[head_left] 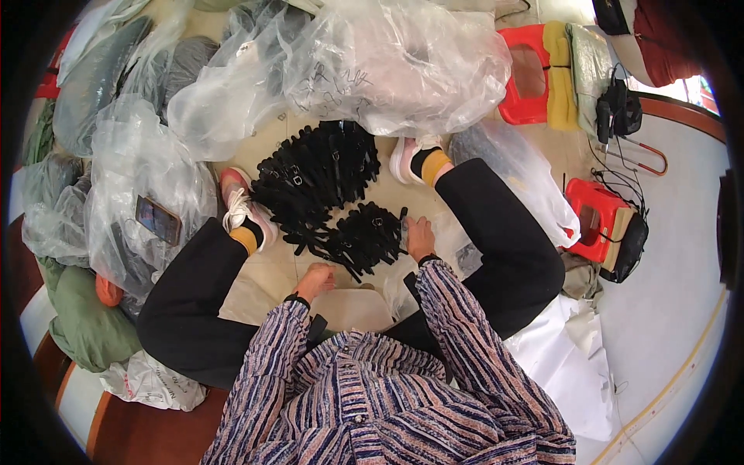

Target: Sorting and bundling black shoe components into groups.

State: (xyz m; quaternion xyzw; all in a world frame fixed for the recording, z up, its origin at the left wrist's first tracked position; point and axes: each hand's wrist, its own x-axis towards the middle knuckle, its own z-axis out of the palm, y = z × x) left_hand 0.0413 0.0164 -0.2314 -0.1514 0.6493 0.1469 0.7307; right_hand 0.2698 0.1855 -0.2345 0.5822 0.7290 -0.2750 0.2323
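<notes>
Between my feet, narrow black straps (318, 172) lie fanned out on the floor in overlapping rows, some with small silver buckles. Closer to me is a second, smaller cluster of black straps (364, 232). At the right edge of that cluster, my right hand (419, 239) is closed on a black strap whose end sticks up by the fingertips. My left hand (315, 281) hangs below the cluster with its fingers curled together; whatever they hold, if anything, is hidden. Just beyond my left hand, a pale translucent container (355, 308) sits in front of my lap.
Large clear plastic bags (395, 66) crowd the far side and the left. A phone (159, 220) rests on one bag. Red plastic stools (524, 74) stand at right, with cables (620, 182) nearby. White sheets (562, 364) lie beside my right leg, a green bundle (89, 318) at left.
</notes>
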